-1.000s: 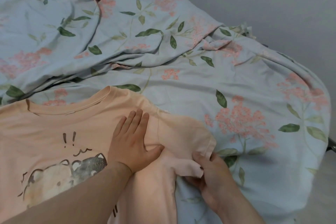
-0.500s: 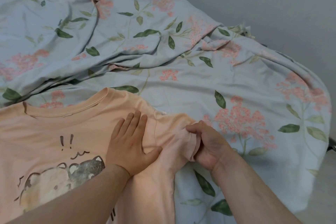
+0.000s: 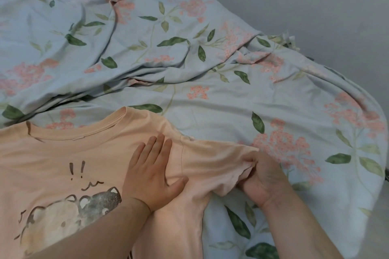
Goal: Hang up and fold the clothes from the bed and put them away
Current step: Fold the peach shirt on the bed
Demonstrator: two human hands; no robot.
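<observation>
The floral duvet [image 3: 210, 107] is rumpled, and the peach T-shirt [image 3: 63, 153] lies print-up on its near left part, so a fold made on such soft, uneven ground could come out crooked. The sleeve [image 3: 212, 160], drawn toward the duvet's right edge, may bunch or slip if the pull outruns the anchor: the left hand [image 3: 151, 176] presses flat, fingers straight, by the shoulder seam [image 3: 182, 153], while the right hand [image 3: 263, 181] pinches the cuff [image 3: 242, 171] in curled fingers. Heaped ridges [image 3: 126, 82] across the duvet's middle crowd the collar [image 3: 84, 130].
</observation>
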